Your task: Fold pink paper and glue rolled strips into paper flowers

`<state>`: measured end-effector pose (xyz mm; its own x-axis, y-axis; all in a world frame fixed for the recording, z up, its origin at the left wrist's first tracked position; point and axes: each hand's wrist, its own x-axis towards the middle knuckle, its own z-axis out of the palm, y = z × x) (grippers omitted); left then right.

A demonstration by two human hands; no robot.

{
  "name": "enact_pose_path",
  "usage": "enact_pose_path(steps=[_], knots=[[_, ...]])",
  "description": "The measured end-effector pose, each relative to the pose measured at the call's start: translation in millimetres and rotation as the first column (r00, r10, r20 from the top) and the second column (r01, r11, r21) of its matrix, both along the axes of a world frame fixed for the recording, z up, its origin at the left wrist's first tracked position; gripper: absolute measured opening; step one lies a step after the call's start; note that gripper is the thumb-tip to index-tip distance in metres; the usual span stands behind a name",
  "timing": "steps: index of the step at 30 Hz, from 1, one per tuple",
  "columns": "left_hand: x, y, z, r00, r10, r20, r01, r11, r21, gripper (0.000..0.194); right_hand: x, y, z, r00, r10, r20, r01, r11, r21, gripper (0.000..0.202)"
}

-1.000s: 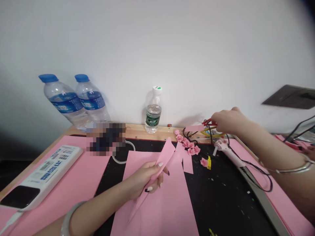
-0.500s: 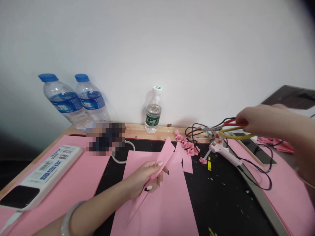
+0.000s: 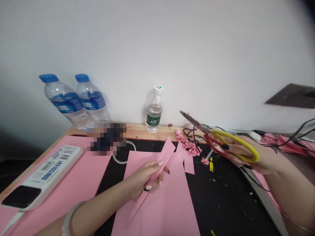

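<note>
My left hand [image 3: 149, 178] is closed on a folded strip of pink paper [image 3: 167, 151], thumb on top and fingers beneath. It holds the strip slanted above a flat pink sheet [image 3: 169, 206] on the black mat. On the right, my right hand [image 3: 236, 150] grips a pair of scissors [image 3: 209, 129] with red and yellow handles. The blades look shut and point up and left, away from the paper. Small pink paper flowers [image 3: 192, 152] sit between the two hands. A glue gun's nozzle [image 3: 209, 154] shows below the scissors, its body mostly hidden by my right hand.
Two large blue-capped bottles [image 3: 66, 101] lean at the wall, and a small water bottle [image 3: 154, 114] stands at the back. A white power bank [image 3: 56, 167] lies on pink paper at left. Black cables [image 3: 195, 134] tangle behind the flowers. Pink scraps [image 3: 290, 144] lie at far right.
My right hand has lifted the scissors off the cables and turned them, swinging the blades up and left and bringing the hand lower. The left hand holds the folded paper as before.
</note>
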<state>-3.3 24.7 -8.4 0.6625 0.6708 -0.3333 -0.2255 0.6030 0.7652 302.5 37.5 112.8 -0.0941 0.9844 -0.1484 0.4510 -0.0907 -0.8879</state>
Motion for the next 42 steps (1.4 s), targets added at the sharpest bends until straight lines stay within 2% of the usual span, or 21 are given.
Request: enact_pose_path(steps=[2, 5, 8, 12, 18, 24, 30, 34, 37, 42], knots=[[-0.4, 0.1, -0.3, 1.000, 0.006, -0.001, -0.006, 1.000, -0.003, 0.031, -9.4, -2.2, -19.4, 0.973, 0.098, -0.210, -0.116, 0.991, -0.072, 0.039], [-1.2, 0.5, -0.2, 1.000, 0.031, 0.001, -0.031, 1.000, 0.004, 0.032, -23.1, -2.0, -41.1, 0.903, 0.224, -0.367, -0.278, 0.955, -0.101, 0.019], [-1.4, 1.1, 0.8, 0.998, 0.064, 0.008, -0.064, 0.998, 0.012, 0.033, -36.2, -0.9, -55.9, 0.898, 0.234, -0.372, -0.269, 0.962, -0.045, 0.026], [-0.2, 1.8, 2.0, 0.994, 0.109, 0.005, -0.110, 0.994, 0.030, 0.034, -42.1, -3.0, -68.2, 0.959, 0.178, -0.220, -0.200, 0.976, -0.085, 0.034], [-1.7, 3.6, 9.6, 0.986, 0.165, 0.035, -0.167, 0.983, 0.071, 0.024, -39.9, -16.0, -69.7, 0.968, 0.248, 0.026, -0.248, 0.969, 0.012, 0.038], [-7.9, 8.7, 30.4, 0.979, 0.188, -0.082, -0.154, 0.937, 0.315, 0.028, -49.0, -26.8, -63.2, 0.909, 0.286, 0.302, -0.294, 0.956, -0.019, 0.025], [-13.6, 15.4, 34.1, 0.955, 0.271, -0.122, -0.212, 0.909, 0.358, 0.027, -54.1, -28.4, -62.7, 0.872, 0.332, 0.361, -0.352, 0.936, -0.010, 0.025], [-13.5, 12.7, 36.4, 0.972, 0.158, -0.173, -0.091, 0.935, 0.343, 0.029, -62.8, -31.5, -63.0, 0.837, 0.367, 0.406, -0.364, 0.927, -0.088, 0.030], [-11.8, 8.1, 38.8, 0.974, 0.065, -0.218, 0.006, 0.950, 0.311, 0.031, -69.1, -33.8, -65.4, 0.833, 0.406, 0.376, -0.396, 0.912, -0.107, 0.033], [-10.7, 6.5, 39.7, 0.967, 0.032, -0.253, 0.051, 0.948, 0.313, 0.034, -73.0, -34.8, -70.2, 0.853, 0.434, 0.291, -0.414, 0.901, -0.132, 0.035]])
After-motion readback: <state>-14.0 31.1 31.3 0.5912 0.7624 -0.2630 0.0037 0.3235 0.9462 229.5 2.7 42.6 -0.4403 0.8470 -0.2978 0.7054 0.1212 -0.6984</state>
